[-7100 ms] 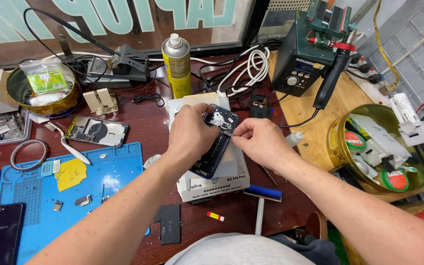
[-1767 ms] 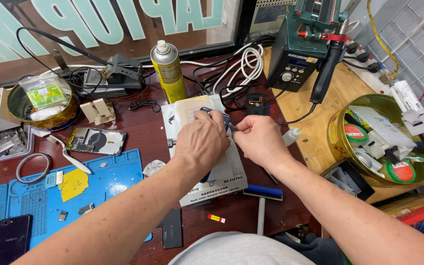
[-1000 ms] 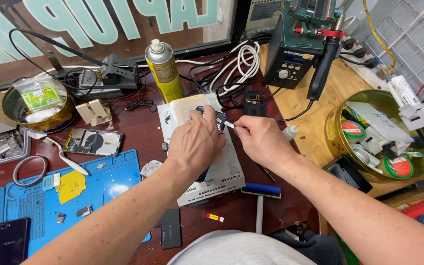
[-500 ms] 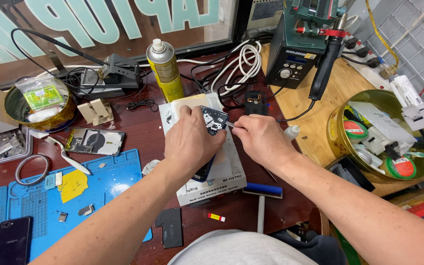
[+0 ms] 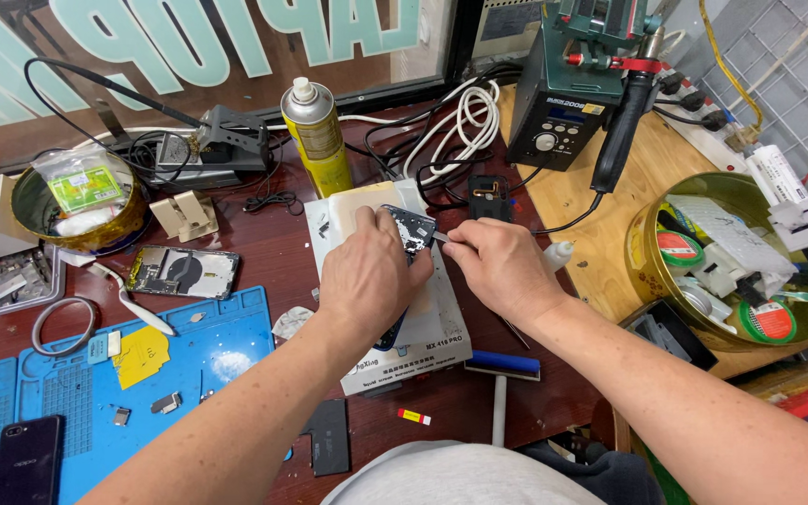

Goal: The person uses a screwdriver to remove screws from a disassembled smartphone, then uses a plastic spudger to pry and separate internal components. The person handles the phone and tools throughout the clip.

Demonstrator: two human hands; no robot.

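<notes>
A dark reddish-brown wooden surface [image 5: 264, 248] fills most of the frame, with a paler plywood board [image 5: 610, 234] laid over it at the right. Along the top runs a glass window [image 5: 189, 56] bearing large pale teal lettering. A white wire grid panel [image 5: 778, 65] stands at the upper right. The light is bright and even.

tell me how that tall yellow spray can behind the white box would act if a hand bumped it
The yellow spray can stands upright, tall and narrow, so a bump near its top would probably tip it. Being round, it would likely roll across the table toward the white cable. Its metal body looks stiff, not fragile.
</notes>
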